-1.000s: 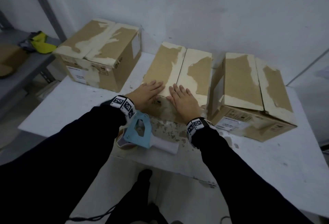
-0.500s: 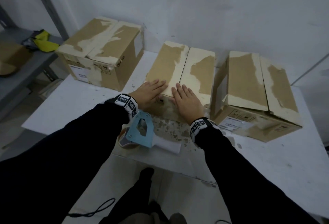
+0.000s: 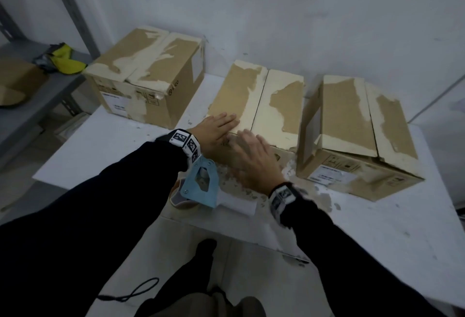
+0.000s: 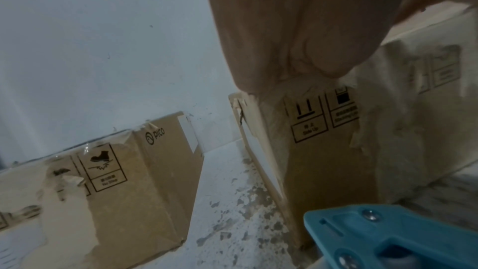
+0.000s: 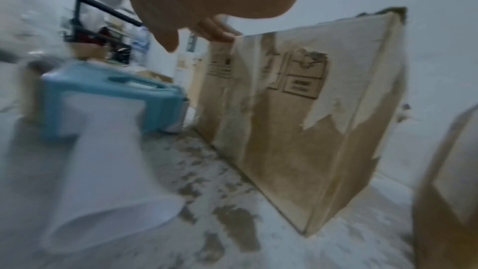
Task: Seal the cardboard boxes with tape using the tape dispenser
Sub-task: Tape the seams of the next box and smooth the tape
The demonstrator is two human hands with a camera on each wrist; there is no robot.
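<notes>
Three worn cardboard boxes stand in a row on the white table (image 3: 100, 145). The middle box (image 3: 276, 100) has both top flaps down. My left hand (image 3: 216, 128) lies flat with straight fingers on its left flap, near the front edge. My right hand (image 3: 251, 155) is blurred, with fingers spread. It hovers in front of the box's near face and holds nothing. The blue tape dispenser (image 3: 198, 186) with its white handle (image 3: 236, 203) lies on the table below my left wrist. The right wrist view shows the dispenser (image 5: 103, 93) to the left of the middle box (image 5: 297, 109).
The left box (image 3: 146, 75) and right box (image 3: 359, 125) flank the middle one, and the right box has a side flap sticking out. A grey shelf (image 3: 37, 90) with a yellow item stands at the far left. The table's near edge runs just behind the dispenser.
My right hand has come off the middle box's right flap and drawn back toward me. The left hand stays flat on the left flap.
</notes>
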